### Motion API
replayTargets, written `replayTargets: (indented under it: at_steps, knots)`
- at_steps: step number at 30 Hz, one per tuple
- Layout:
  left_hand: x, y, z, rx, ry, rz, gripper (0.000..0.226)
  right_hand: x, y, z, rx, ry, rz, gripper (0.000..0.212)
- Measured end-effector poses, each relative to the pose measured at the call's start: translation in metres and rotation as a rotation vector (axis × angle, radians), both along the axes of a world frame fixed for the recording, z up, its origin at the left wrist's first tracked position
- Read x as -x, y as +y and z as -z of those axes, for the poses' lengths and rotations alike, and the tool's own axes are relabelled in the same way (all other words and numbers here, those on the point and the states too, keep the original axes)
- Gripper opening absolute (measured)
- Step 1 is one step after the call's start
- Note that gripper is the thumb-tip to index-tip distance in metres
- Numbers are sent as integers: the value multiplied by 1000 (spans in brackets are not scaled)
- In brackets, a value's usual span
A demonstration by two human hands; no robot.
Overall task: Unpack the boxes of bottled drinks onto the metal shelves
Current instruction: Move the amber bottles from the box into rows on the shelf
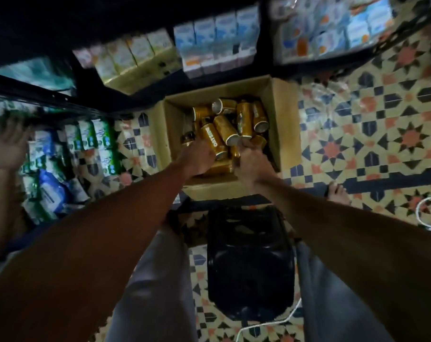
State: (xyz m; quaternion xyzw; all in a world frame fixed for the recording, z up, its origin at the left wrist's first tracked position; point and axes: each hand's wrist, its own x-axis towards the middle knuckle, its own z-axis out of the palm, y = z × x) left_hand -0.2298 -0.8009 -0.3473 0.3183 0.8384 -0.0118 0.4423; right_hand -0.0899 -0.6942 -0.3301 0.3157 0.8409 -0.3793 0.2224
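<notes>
An open cardboard box (282, 114) stands on the tiled floor below the dark metal shelves (61, 99). Inside it lie several gold bottled drinks (244, 117), jumbled on their sides. My left hand (197, 159) reaches into the box and grips a gold bottle (213, 139) with white lettering. My right hand (252, 161) is curled round another gold bottle (257, 141) near the box's front. Both arms stretch down from the bottom of the view.
Cartons of drinks fill the upper shelves (217, 43) and a lower shelf at the left (93, 137). Another person's hand (8, 149) is raised at the far left. A black plastic stool (249, 262) stands between my legs. A bare foot (338, 191) and white cord (429, 215) lie at the right.
</notes>
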Motion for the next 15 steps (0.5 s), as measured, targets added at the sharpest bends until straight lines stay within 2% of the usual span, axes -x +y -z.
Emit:
replayTargets:
  at_steps: [5, 9, 12, 15]
  knots:
    - [15, 8, 69, 44, -118, -589, 41, 36, 17, 70, 57, -52, 79, 32]
    - [25, 22, 117, 61, -238, -933, 64, 72, 25, 111, 73, -78, 357, 50]
    - [28, 34, 140, 112, -303, -1053, 85, 93, 23, 136, 96, -159, 450, 60]
    - [24, 34, 161, 122, -242, -1021, 86, 98, 12, 147, 37, -209, 420, 53]
